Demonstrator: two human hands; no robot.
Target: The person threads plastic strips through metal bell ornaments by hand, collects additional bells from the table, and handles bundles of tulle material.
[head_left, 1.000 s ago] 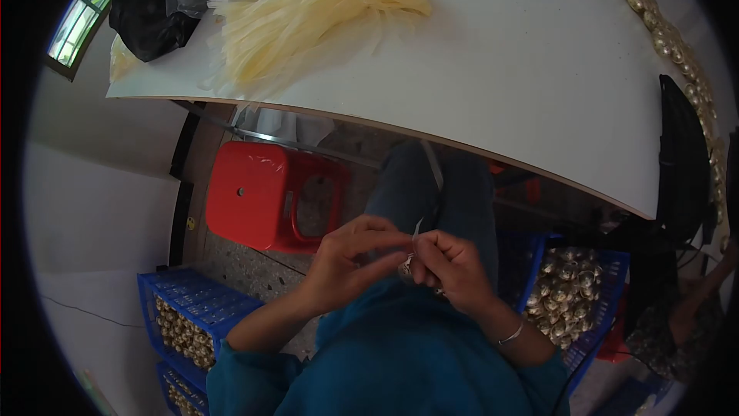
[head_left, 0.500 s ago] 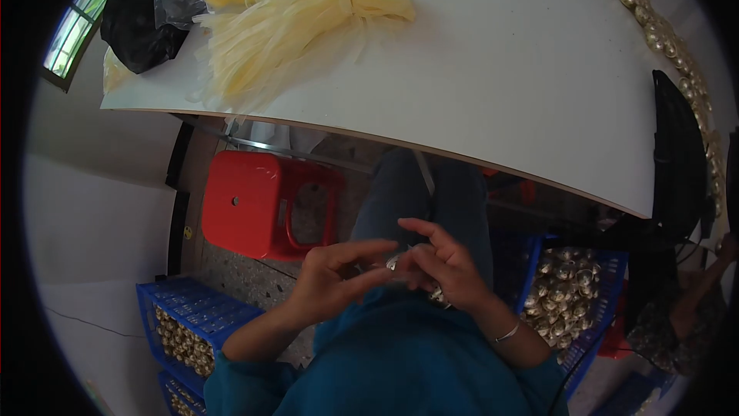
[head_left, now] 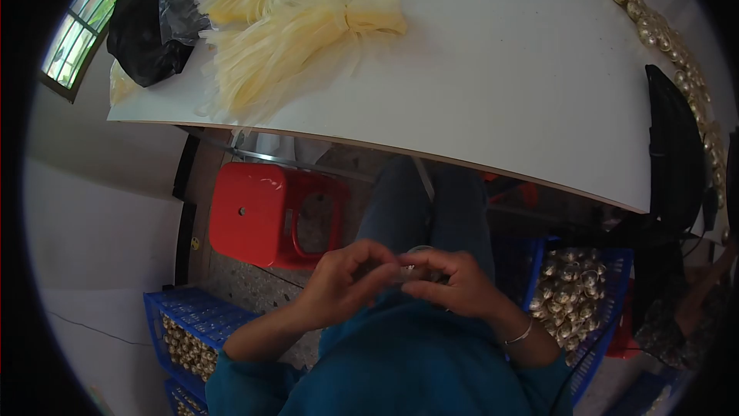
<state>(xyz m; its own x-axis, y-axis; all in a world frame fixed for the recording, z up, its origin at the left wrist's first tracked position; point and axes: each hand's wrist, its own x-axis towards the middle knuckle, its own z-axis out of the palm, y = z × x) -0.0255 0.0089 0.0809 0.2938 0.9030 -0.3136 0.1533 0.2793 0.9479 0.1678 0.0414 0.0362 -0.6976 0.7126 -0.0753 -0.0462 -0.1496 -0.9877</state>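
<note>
My left hand (head_left: 346, 281) and my right hand (head_left: 454, 284) meet over my lap, below the table's front edge. The fingers of my left hand are curled and pinched together; what they grip is blurred, perhaps a clear strip. Between my right thumb and fingers is a small shiny metallic piece (head_left: 433, 275), partly hidden by the fingers. It looks like the rounded gold pieces (head_left: 571, 293) in the blue crate (head_left: 612, 285) on my right.
Bundles of translucent yellowish strips (head_left: 300, 46) lie on the white table (head_left: 493, 70), beside a black bag (head_left: 146, 39). Gold pieces (head_left: 650, 31) line its right side, near a black object (head_left: 676, 150). A red stool (head_left: 246, 212) and blue crate (head_left: 204, 316) stand left. Another person's arm (head_left: 704, 289) shows right.
My hands have come closer together, and the right fingers have folded in from a more spread pose. The view has shifted slightly.
</note>
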